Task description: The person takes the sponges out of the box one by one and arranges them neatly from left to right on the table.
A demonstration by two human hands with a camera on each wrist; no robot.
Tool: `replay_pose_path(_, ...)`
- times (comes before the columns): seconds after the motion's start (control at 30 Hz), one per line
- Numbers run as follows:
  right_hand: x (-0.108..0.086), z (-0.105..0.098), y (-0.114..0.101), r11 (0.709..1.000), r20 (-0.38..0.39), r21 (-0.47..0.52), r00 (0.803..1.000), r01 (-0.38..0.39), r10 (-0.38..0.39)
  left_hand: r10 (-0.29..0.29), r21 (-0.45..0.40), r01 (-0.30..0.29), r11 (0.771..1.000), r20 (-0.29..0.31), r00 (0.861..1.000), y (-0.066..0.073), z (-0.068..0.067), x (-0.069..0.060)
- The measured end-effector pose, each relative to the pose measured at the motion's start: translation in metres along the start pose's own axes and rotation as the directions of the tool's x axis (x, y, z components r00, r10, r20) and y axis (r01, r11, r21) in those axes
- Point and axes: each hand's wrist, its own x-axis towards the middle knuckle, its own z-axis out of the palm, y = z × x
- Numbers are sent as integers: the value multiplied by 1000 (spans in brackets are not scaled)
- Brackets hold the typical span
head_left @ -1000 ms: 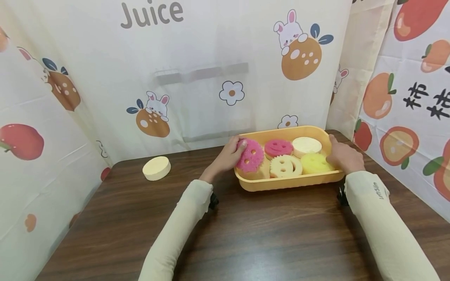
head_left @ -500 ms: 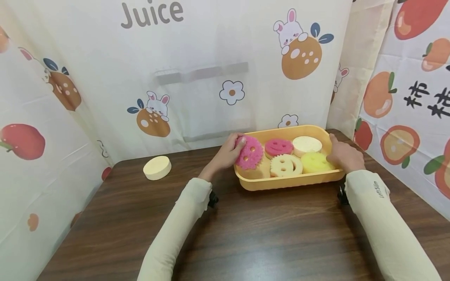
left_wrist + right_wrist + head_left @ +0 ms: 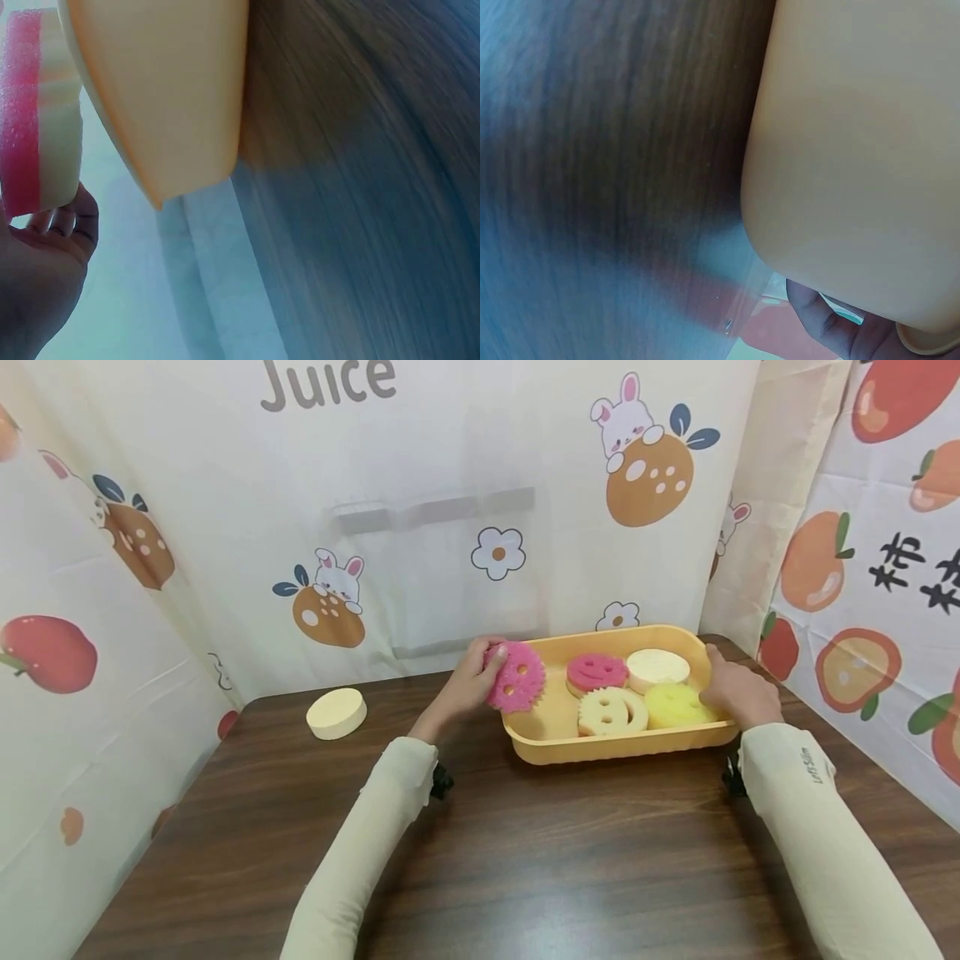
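My left hand (image 3: 472, 678) pinches a scalloped pink sponge (image 3: 531, 689) with two eye holes, thumb on its face. It is tilted above the left end of a yellow tray (image 3: 622, 749). Seen edge-on in the left wrist view, this sponge (image 3: 21, 120) has a pink layer and a cream one. My right hand (image 3: 742, 693) grips the tray's right end, and its fingers (image 3: 810, 307) show beneath the rim in the right wrist view. Inside the tray lie a pink smiley sponge (image 3: 609, 670), a plain cream round sponge (image 3: 658, 667), a cream smiley sponge (image 3: 591, 712) and a bright yellow sponge (image 3: 678, 706).
Another cream round sponge (image 3: 336, 714) lies alone on the dark wooden table (image 3: 525, 843), toward the back left. Printed curtains (image 3: 420, 585) hang close behind the table and on both sides, with the tray near the back one.
My left hand has lifted the pink sponge a little and carried it left, toward the tray's left rim. My right hand keeps its grip on the tray.
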Motion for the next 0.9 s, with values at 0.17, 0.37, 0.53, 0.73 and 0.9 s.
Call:
replay_pose_path(0.17, -1, 0, 1, 1000, 1, -1, 1000, -5, 5, 0, -14, 0, 1000, -16, 1000, -4, -4, -1)
replay_pose_path(0.37, -2, -1, 0, 1000, 15, 0, 1000, 0, 0, -20, -16, 19, 1000, -55, 998, -4, -8, -3)
replay_pose_path(0.53, -1, -2, -1, 1000, 17, -8, 1000, -3, 3, -34, -21, 32, 999, -88, 996, -4, -13, -4)
replay_pose_path(0.73, -2, -3, -1, 1000, 11, -7, 1000, -4, 4, -38, 7, 39, 999, -128, 991, -6, -18, -5)
replay_pose_path(0.9, -2, -3, -3, 1000, 20, -9, 1000, -1, 1, -39, 49, 48, 998, -166, 985, -13, -22, -8)
